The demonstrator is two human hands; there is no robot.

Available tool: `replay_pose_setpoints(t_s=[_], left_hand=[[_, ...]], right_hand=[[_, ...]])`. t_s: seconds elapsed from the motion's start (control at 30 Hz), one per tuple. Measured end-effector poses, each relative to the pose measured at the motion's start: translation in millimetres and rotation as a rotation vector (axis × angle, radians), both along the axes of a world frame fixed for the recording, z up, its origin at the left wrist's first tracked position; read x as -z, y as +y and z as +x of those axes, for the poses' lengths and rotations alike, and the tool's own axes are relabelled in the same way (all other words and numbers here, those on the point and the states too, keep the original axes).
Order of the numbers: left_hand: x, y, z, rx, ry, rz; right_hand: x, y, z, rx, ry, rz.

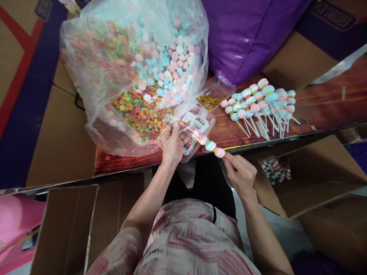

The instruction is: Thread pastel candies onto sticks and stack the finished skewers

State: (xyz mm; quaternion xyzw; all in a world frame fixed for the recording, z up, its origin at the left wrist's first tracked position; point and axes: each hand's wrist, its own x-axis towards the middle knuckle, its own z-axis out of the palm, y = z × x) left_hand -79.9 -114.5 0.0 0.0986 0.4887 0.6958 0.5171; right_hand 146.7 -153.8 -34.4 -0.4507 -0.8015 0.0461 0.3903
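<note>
Fingers of the right hand (242, 172) are clamped on the lower end of a candy skewer (210, 146), hiding its stick; those of the left hand (172, 147) pinch a clear wrapper (187, 130) that seems to reach over the skewer's far end. The skewer slants between the hands, about level with the front edge of the bench (323, 107). Sleeving the sweets looks like the step in hand; the next move calls for a steady stick and a light pull, so the film does not snag on the soft pieces.

Beneath the left hand in this view, a clear plastic box (214, 120) sits at the bench edge, leaving that hand little space to drop. Behind it is a tray (225, 84) of gold ties (210, 100); a large plastic bag (126, 15) of candy rings (143, 114) and marshmallows (180, 57) crowds the left. Piled skewers (265, 97) bound the right. Freest room seems toward the lap (215, 183); an open carton (321, 172) lies just beside the right hand.
</note>
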Motion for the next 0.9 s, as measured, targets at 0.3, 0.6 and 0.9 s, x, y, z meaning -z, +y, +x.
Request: replay_pose_setpoints(t_s=[0.3,0.6,0.9], left_hand=[[-4.0,-2.3,5.0,0.098,0.018,0.03],[-4.8,-3.7,11.4,0.164,-0.029,-0.011],[-8.4,-8.0,17.8,0.161,-0.031,0.057]], right_hand=[[-3.3,2.7,-12.4,-0.005,0.25,-0.187],[-3.2,4.5,-20.8,-0.078,0.261,-0.244],[-9.3,-1.3,-24.0,-0.033,0.015,-0.083]])
